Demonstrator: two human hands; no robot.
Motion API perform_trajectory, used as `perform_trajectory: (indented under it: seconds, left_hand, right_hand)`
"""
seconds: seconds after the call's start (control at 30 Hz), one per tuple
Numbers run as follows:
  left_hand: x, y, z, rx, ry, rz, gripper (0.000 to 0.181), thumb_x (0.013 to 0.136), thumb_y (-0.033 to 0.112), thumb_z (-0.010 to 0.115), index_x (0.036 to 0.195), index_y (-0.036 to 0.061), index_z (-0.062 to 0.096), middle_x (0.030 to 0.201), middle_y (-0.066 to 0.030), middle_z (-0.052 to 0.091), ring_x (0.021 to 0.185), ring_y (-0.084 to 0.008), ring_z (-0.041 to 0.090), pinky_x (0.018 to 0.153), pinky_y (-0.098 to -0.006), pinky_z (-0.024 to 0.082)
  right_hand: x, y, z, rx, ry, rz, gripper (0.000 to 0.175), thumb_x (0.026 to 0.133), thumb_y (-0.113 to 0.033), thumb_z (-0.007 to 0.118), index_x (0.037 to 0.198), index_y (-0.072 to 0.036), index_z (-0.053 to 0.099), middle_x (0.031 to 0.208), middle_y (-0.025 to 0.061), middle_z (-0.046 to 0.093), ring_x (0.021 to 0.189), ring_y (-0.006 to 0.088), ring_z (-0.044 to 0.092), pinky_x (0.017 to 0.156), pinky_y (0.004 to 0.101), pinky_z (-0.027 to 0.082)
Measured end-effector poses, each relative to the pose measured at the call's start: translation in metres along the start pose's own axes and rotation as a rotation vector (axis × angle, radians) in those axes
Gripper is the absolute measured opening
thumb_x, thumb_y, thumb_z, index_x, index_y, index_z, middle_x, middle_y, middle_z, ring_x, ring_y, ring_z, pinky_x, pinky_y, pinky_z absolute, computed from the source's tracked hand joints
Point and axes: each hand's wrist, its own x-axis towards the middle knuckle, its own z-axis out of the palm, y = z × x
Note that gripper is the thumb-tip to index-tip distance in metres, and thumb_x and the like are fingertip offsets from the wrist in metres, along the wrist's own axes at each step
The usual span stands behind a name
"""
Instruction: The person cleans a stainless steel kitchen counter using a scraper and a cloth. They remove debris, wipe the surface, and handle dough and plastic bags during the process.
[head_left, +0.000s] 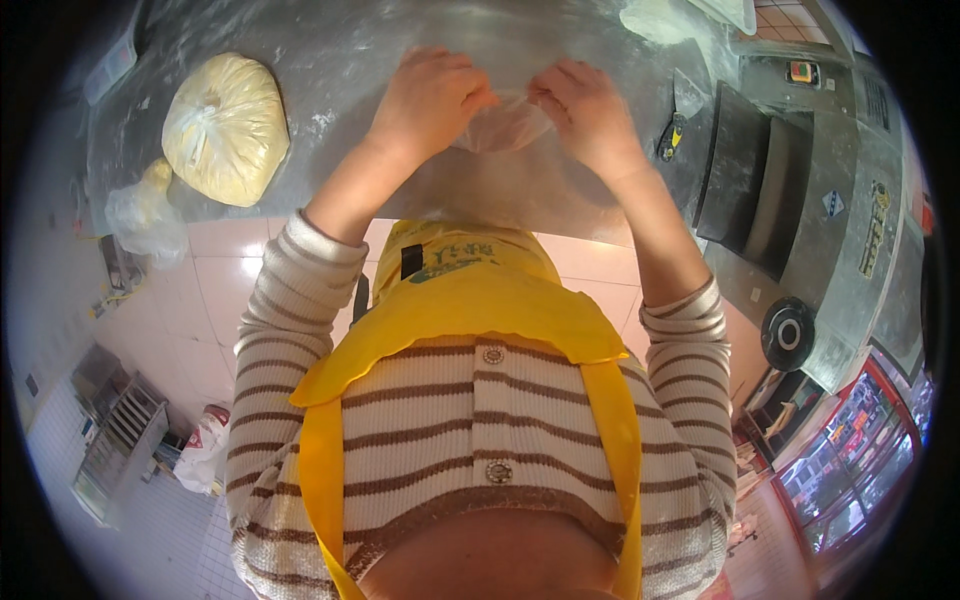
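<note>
A clear plastic bag (504, 127) is stretched between my two hands above the metal worktable (337, 112). My left hand (431, 97) pinches one side of its edge, and my right hand (585, 112) pinches the other side. Whether the bag holds anything cannot be told. To the left, a large tied plastic bag filled with pale yellow dough (225, 135) rests on the table. Beside it, a smaller clear plastic bag (148, 217) hangs partly over the table edge. A scraper with a black and yellow handle (673, 135) lies to the right of my right hand.
White flour (660, 19) is spread at the far right of the table. A metal machine (810, 165) with a dark opening and a round black knob or wheel (787, 334) stands at the right. A plastic container (111, 71) sits at the far left edge.
</note>
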Motion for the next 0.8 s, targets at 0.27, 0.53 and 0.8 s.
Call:
perform_trajectory:
  seconds: [0.27, 0.53, 0.8]
  left_hand:
    - [0.005, 0.007, -0.001, 0.018, -0.164, -0.114, 0.02, 0.073, 0.024, 0.062, 0.068, 0.0057, 0.058, 0.068, -0.0051, 0.056, 0.072, -0.0269, 0.053, 0.071, -0.036, 0.041]
    - [0.023, 0.021, 0.021, -0.041, -0.049, 0.055, 0.014, 0.072, 0.023, 0.06, 0.068, 0.0094, 0.061, 0.069, -0.0045, 0.058, 0.073, -0.0244, 0.055, 0.076, -0.0355, 0.041]
    - [0.017, 0.019, 0.022, -0.071, 0.004, 0.069, 0.011, 0.07, 0.015, 0.063, 0.066, 0.0062, 0.057, 0.067, -0.0058, 0.055, 0.071, -0.0268, 0.052, 0.069, -0.0358, 0.042]
  right_hand:
    - [-0.008, 0.016, -0.016, 0.049, -0.126, 0.131, 0.004, 0.076, -0.009, 0.056, 0.079, -0.007, 0.056, 0.077, 0.0067, 0.056, 0.076, 0.0271, 0.054, 0.067, 0.0363, 0.043]
    - [-0.012, 0.003, -0.008, -0.018, 0.044, 0.04, 0.001, 0.074, -0.01, 0.056, 0.075, -0.009, 0.056, 0.075, 0.0056, 0.057, 0.079, 0.0242, 0.056, 0.07, 0.0345, 0.044]
    - [-0.023, 0.021, -0.025, 0.181, -0.007, 0.206, 0.003, 0.073, -0.007, 0.059, 0.075, -0.006, 0.057, 0.071, 0.0069, 0.056, 0.073, 0.0283, 0.054, 0.062, 0.0367, 0.046]
